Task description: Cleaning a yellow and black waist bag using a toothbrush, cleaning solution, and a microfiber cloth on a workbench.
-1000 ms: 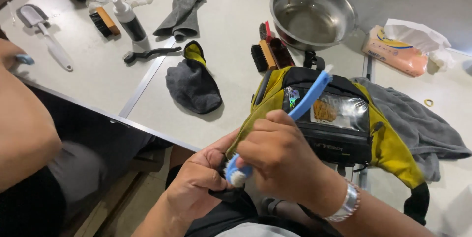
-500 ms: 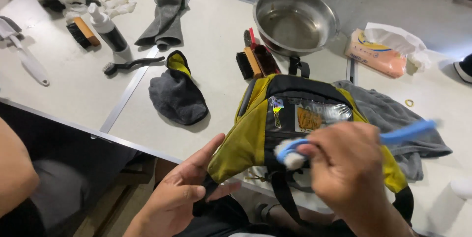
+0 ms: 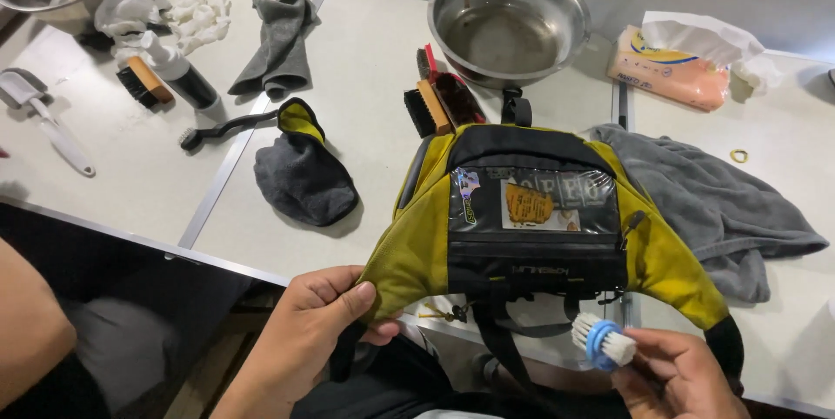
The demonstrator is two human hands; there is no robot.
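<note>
On the pale counter (image 3: 365,63) the yellow-and-black waist bag (image 3: 531,219) lies flat, its left wing pinched by the left hand (image 3: 317,315), while the right hand (image 3: 683,375) grips a blue-headed brush (image 3: 603,341) clear of the fabric, so brushing appears paused and renewed contact needs the bristles lowered onto the panel.

A pale desk (image 3: 365,54) is carrying a steel bowl (image 3: 509,23), a yellow-and-black bag (image 3: 531,219), grey cloths (image 3: 283,41), a dark mitt (image 3: 304,180), wooden-backed brushes (image 3: 430,106), a tissue pack (image 3: 674,67) and a grey towel (image 3: 722,210).
</note>
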